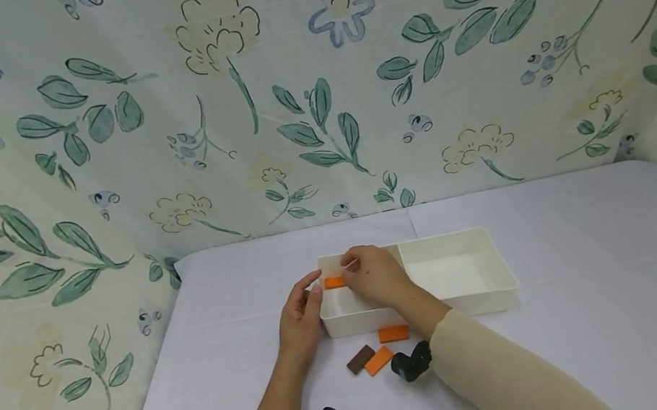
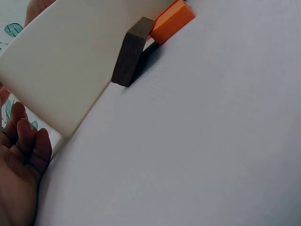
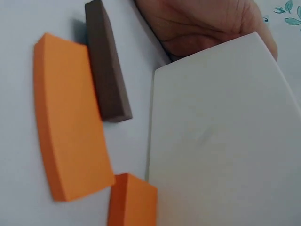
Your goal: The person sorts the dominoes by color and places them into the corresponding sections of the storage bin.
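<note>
A small flat orange rectangular block (image 1: pixel 334 282) lies in the left compartment (image 1: pixel 346 303) of a long white box (image 1: pixel 478 303), probably plastic, directly left of the right hand (image 1: pixel 377 277). Its visible length runs left to right, pointing at the fingertips, and its right end is hidden behind them. The right hand is the nearer of the two, reaching over the near wall with fingers bent; whether its grip is clamped on the block or merely beside it, I cannot tell. The left hand (image 1: pixel 299 320) is at the box's left end, thumb and forefinger apart, the other fingers loosely bent.

On the near side, a second orange block (image 1: pixel 394 333) lies close to the box, its length left to right. Nearer still, a dark brown rectangular block (image 1: pixel 361 360) and a third orange block (image 1: pixel 379 360) lie aslant, side by side.

White cloth (image 1: pixel 611 272) covers the desk; a pale floral fabric (image 1: pixel 312 186) hangs along the far and left sides.
</note>
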A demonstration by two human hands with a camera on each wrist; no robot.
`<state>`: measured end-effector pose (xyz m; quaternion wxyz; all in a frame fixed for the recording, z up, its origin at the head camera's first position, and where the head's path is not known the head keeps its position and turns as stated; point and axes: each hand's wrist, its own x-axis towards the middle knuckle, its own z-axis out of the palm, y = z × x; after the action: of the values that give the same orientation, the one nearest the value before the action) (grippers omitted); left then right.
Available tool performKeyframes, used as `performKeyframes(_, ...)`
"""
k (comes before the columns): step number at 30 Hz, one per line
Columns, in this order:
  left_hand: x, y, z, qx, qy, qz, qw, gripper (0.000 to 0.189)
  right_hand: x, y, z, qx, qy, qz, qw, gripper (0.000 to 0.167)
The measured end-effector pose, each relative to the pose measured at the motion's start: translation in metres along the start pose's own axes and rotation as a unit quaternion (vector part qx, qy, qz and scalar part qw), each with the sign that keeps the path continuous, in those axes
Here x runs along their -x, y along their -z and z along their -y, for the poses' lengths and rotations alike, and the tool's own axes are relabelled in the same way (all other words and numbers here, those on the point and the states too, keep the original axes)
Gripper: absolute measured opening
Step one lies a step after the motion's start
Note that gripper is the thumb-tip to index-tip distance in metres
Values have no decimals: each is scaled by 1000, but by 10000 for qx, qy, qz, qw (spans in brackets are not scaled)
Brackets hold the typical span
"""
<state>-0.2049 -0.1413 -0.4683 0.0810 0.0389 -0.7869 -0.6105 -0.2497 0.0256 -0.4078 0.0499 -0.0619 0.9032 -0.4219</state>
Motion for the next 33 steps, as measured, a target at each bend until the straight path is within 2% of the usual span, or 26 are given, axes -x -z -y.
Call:
performKeyframes(5, 0, 1, 0, 35, 20, 18, 10000, 33, 11, 10, 3, -1193, 314, -221, 9921, 22)
performKeyframes(9, 1, 1, 1, -32, -102, 14, 9999, 32, 25, 20, 4, -1558, 446, -173, 9866, 24)
performKeyframes(16, 1, 2, 1, -77, -173, 44, 9998, 31, 53, 46, -2, -1717, 421, -18, 9842, 23)
performKeyframes(22, 1, 3, 1, -102, -129, 78, 9998, 31, 78, 73, -18, -1331, 403, 258, 9899, 20)
performKeyframes(27, 2, 3, 0, -138, -140, 67, 9998, 32, 91, 98, -39, -959, 347, 906, 9907, 26)
performKeyframes(33, 1, 4, -1, -88, -55, 64, 9999, 31, 106, 119, -64, -574, 414, 2126, 9746, 26)
